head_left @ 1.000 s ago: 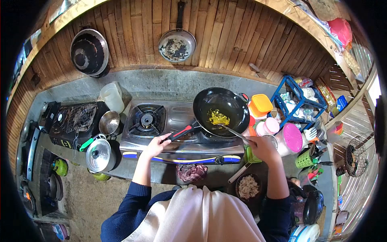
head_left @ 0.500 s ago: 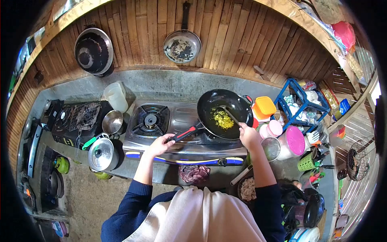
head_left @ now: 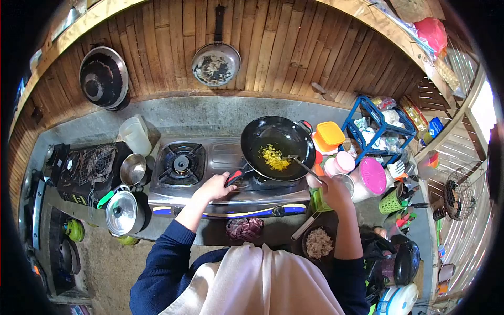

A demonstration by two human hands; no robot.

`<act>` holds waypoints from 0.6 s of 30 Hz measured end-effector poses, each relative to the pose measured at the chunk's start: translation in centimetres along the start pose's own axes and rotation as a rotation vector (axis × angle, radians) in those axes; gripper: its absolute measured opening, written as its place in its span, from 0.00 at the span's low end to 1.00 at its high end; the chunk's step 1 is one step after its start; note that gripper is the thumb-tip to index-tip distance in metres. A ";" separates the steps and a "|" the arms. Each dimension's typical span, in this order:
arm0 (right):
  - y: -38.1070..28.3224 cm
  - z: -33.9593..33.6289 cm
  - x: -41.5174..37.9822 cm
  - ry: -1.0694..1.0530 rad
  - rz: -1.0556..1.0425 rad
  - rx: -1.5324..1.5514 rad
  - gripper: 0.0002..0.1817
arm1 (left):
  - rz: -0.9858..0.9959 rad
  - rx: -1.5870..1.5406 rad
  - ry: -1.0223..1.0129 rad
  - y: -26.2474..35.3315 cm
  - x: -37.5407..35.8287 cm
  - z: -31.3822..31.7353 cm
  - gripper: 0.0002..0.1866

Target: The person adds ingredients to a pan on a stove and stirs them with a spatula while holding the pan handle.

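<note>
Cooking scene: a person stands at a concrete counter (head_left: pixel 210 113) under a bamboo wall.
Stove: a steel two-burner gas stove (head_left: pixel 226 181) sits at the counter's front edge; its left burner is bare.
Wok: a black wok (head_left: pixel 275 147) rests on the right burner, near the stove's right edge.
Left hand: the left hand (head_left: pixel 215 186) has its fingers closed around the wok's red-and-black handle (head_left: pixel 239 173), steadying it.
Right hand: the right hand (head_left: pixel 333 189) grips a metal spatula (head_left: pixel 304 167), blade down in the wok.
Food: yellow scrambled egg (head_left: pixel 273 157) lies on the wok's floor, left of the blade.
Doing it well: probably hold the handle firmly, scrape low, keep the egg moving so it does not stick.
</note>
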State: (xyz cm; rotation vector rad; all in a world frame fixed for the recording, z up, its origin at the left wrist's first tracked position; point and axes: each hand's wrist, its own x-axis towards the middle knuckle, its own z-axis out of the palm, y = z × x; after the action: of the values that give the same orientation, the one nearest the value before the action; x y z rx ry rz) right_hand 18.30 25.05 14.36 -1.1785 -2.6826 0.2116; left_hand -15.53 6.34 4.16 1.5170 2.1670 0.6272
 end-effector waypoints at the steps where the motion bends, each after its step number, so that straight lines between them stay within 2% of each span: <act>1: 0.2 -0.1 -0.2 0.001 0.005 -0.001 0.15 | 0.022 -0.010 0.028 -0.1 0.2 0.3 0.21; 4: -0.2 -1.1 -0.9 -0.033 -0.007 0.015 0.15 | 0.052 -0.013 0.096 -0.4 0.4 0.6 0.19; 8: -1.2 -1.9 -1.0 -0.095 0.085 0.079 0.14 | 0.044 -0.060 0.099 -0.4 1.0 1.0 0.17; 14: -1.7 -1.6 0.0 -0.079 0.078 0.055 0.14 | 0.036 -0.120 0.095 0.2 2.2 0.6 0.18; 16: -2.3 -1.3 0.3 -0.071 0.066 0.033 0.15 | -0.042 -0.102 0.000 0.9 2.4 -0.3 0.21; 18: -2.6 -0.7 0.7 -0.054 0.041 0.097 0.15 | -0.041 -0.107 0.008 0.8 2.8 -0.3 0.22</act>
State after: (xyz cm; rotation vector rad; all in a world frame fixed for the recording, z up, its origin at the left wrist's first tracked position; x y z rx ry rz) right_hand 16.17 23.85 15.70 -1.2155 -2.6618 0.3811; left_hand -15.99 9.18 4.64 1.4135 2.1290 0.7239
